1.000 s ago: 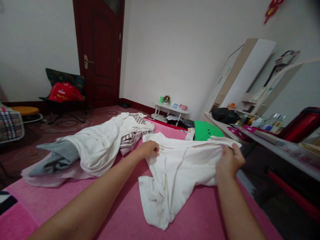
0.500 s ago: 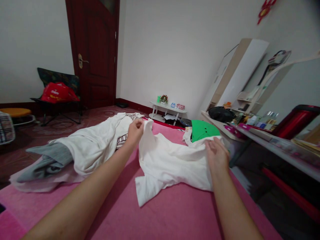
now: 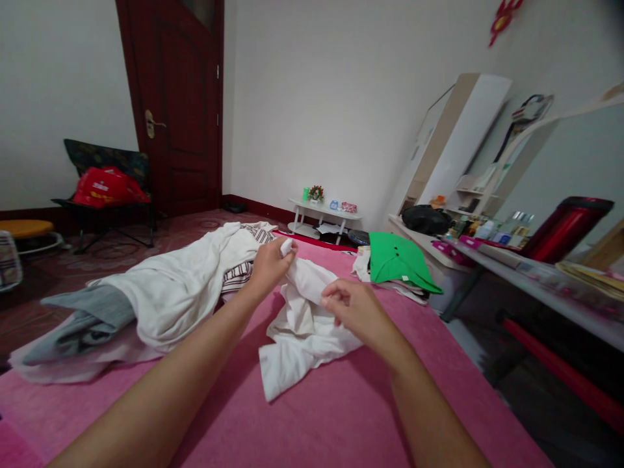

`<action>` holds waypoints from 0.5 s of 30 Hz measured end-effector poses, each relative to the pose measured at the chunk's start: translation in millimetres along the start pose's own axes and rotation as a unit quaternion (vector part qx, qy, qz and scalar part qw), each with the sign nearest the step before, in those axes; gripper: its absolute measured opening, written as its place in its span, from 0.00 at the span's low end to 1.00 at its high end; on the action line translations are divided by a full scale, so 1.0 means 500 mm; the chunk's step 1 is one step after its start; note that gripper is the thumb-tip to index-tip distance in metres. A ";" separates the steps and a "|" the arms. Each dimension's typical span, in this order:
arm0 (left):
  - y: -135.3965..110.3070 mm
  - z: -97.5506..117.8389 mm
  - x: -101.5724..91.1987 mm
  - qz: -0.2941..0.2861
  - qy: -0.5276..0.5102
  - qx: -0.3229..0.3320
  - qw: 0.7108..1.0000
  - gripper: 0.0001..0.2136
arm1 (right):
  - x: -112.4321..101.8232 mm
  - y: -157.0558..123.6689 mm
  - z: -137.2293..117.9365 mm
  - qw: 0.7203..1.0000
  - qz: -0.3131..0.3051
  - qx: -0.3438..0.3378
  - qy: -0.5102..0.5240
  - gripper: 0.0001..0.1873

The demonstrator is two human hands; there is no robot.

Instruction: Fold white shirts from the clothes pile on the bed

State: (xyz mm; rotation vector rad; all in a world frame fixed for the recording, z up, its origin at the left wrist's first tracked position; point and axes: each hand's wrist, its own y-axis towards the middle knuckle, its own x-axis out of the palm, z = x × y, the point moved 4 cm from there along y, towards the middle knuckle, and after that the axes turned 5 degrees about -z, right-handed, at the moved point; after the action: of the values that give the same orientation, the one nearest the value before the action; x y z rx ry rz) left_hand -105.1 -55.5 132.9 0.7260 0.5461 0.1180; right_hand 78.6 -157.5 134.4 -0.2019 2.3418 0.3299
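Observation:
A white shirt (image 3: 316, 335) lies bunched on the pink bed cover (image 3: 331, 416), one sleeve pointing toward me. My left hand (image 3: 273, 263) is closed on a pinch of its fabric, with a bit of white showing between thumb and fingers. The fingers of my right hand (image 3: 353, 309) curl at the folded right edge of the shirt and pinch it loosely. To the left is a heap of white clothing (image 3: 190, 279) with a grey garment (image 3: 92, 318) at its near end. Folded green clothing (image 3: 400, 260) rests on a small stack beyond my right hand.
Along the right side stands a dressing table (image 3: 526, 273) with bottles and a red cylindrical object (image 3: 568, 227). A low white table (image 3: 322, 211) is at the far wall. At the left, a folding chair (image 3: 107, 162) holds a red bag (image 3: 110, 187).
My right hand has moved left, bringing the shirt's right side over toward my left hand. The shirt is now narrower, and the green stack is uncovered.

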 end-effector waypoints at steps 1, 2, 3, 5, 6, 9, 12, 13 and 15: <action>0.005 -0.012 -0.009 0.023 -0.008 -0.008 1.000 0.08 | 0.035 -0.008 -0.008 0.998 -0.054 -0.018 -0.034 0.12; 0.008 -0.022 -0.017 0.036 -0.018 -0.013 0.999 0.08 | 0.073 -0.018 -0.019 0.992 -0.100 -0.041 -0.070 0.15; 0.011 -0.028 -0.022 0.042 -0.028 -0.016 0.999 0.08 | 0.110 -0.029 -0.029 0.983 -0.134 -0.060 -0.111 0.21; 0.014 -0.034 -0.030 0.045 -0.042 -0.021 0.998 0.08 | 0.173 -0.045 -0.044 0.965 -0.161 -0.066 -0.195 0.31; 0.014 -0.034 -0.032 0.043 -0.046 -0.023 0.998 0.09 | 0.194 -0.048 -0.046 0.958 -0.165 -0.057 -0.228 0.30; 0.013 -0.030 -0.040 0.049 -0.054 -0.021 0.997 0.10 | 0.199 -0.037 -0.035 0.947 -0.164 -0.040 -0.273 0.18; 0.015 -0.026 -0.059 0.096 -0.079 -0.016 0.992 0.11 | 0.100 -0.013 0.011 0.961 -0.133 -0.015 -0.243 0.14; 0.018 -0.026 -0.068 0.119 -0.094 -0.019 0.988 0.11 | 0.044 -0.007 0.032 0.971 -0.082 0.003 -0.223 0.13; 0.023 -0.028 -0.086 0.156 -0.146 -0.042 0.976 0.11 | -0.082 -0.005 0.071 0.984 0.071 0.020 -0.162 0.11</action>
State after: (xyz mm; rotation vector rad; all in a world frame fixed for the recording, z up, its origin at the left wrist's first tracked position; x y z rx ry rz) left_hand -148.2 -51.0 150.7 0.7273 0.1427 0.3195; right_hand 131.6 -147.6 138.5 0.0379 2.0420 0.3568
